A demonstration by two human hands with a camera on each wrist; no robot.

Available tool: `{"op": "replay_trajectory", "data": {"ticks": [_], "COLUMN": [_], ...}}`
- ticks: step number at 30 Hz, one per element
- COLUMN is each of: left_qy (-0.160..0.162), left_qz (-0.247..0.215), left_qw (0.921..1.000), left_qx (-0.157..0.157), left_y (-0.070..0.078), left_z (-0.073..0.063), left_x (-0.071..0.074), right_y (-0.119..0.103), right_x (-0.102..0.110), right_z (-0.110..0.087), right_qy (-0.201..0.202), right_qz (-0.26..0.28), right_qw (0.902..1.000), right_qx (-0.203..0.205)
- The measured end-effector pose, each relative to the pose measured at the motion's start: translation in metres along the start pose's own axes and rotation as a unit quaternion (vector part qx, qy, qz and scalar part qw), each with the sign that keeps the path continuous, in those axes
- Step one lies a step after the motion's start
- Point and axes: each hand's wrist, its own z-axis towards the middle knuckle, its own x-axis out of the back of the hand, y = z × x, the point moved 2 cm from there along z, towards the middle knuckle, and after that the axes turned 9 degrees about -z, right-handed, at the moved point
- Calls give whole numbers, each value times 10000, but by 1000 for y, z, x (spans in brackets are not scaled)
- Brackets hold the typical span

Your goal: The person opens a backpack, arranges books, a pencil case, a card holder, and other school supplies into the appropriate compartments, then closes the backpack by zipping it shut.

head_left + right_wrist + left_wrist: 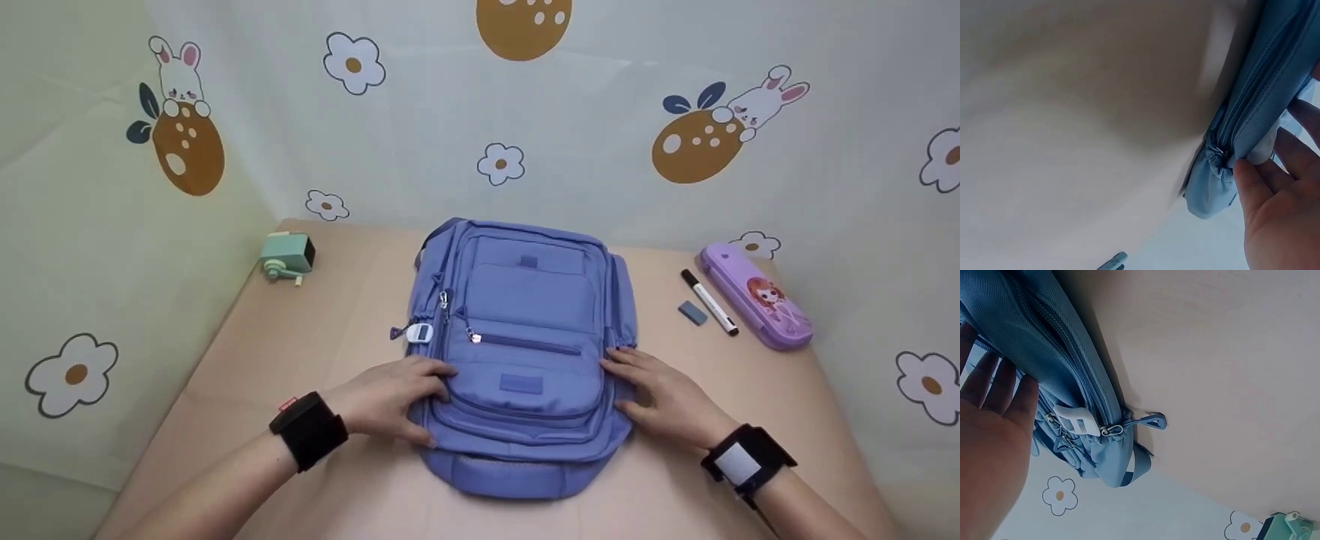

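Note:
A blue backpack (pixel 534 300) lies front side up on the table, its top toward the back wall. Zippers, a white tag (pixel 420 333) and small pulls show on its left side. My left hand (pixel 394 394) rests on the lower left edge, fingertips on the front and thumb low on the side. In the left wrist view its fingers (pixel 1022 402) reach nearly straight onto the fabric. Opposite it, my right hand (pixel 664 390) touches the lower right edge. Loosely bent fingers (pixel 1249 183) meet the bag beside a side zipper in the right wrist view.
At the back left stands a green sharpener-like device (pixel 286 253) with a crank. Right of the backpack lie a grey-blue eraser (pixel 692 313), a black-and-white marker (pixel 710 301) and a purple pencil case (pixel 757 296). A patterned curtain (pixel 420 135) closes off the table's back and sides.

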Motion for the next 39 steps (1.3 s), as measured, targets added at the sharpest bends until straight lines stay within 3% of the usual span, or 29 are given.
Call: {"op": "replay_trajectory", "data": {"ticks": [7, 12, 15, 17, 21, 25, 28, 31, 39], "left_qy": [46, 165, 432, 791, 1772, 2390, 2454, 2462, 2539], "left_qz": [-127, -398, -453, -355, -91, 12, -205, -635, -1336], "left_qw": [9999, 9989, 9978, 9960, 9826, 9617, 9503, 9406, 9301], "left_qx": [37, 169, 199, 201, 540, 1346, 1903, 2250, 2294], "left_y": [4, 5, 3, -1, -18, -42, -59, -72, -87], "left_z": [1, 0, 0, 2, 6, 10, 13, 17, 28], "left_x": [4, 14, 23, 29, 40, 42, 39, 34, 24], "right_y": [2, 0, -4, -9, -23, -45, -66, -89, -138], "right_x": [3, 14, 26, 34, 42, 42, 39, 33, 6], "right_z": [-1, 4, 12, 20, 42, 71, 95, 120, 184], "right_qy": [24, 79, 220, 319, 398, 223, -27, -391, -1388], "right_qz": [203, 39, -83, -160, -267, -398, -476, -567, -859], "right_qw": [9997, 9999, 9993, 9986, 9969, 9951, 9921, 9879, 9775], "right_qx": [-94, 129, 294, 390, 630, 882, 1162, 1390, 1334]}}
